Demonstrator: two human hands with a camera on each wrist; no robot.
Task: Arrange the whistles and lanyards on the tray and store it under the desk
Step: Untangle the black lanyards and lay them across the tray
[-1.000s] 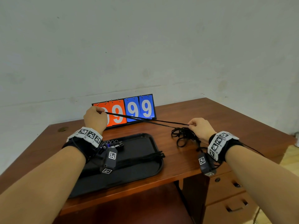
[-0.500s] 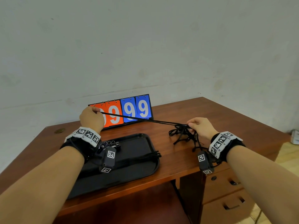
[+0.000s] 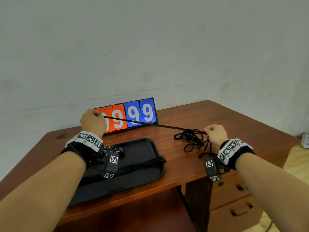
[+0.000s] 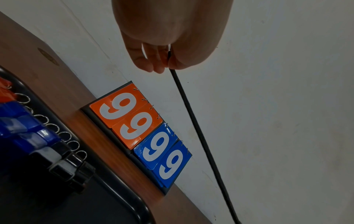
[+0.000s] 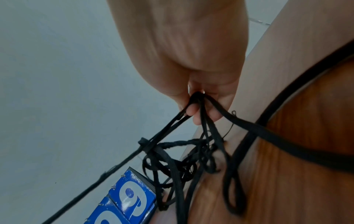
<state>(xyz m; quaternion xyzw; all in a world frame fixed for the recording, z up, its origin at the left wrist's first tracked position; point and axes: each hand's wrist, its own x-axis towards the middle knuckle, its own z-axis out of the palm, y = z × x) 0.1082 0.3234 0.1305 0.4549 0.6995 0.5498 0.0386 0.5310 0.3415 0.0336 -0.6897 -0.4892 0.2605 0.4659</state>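
We've got 1 lanyard (image 3: pixel 150 123) pulled taut from our left hand (image 3: pixel 92 122) pinching it, toward 4 o'clock, where our right hand (image 3: pixel 215 133) pinches the tangle (image 3: pixel 190 139).

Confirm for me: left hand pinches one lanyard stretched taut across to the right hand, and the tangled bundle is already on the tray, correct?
Not quite. The tangled bundle lies on the desk, right of the tray, as the head view shows. The rest holds: left hand, taut lanyard, right hand.
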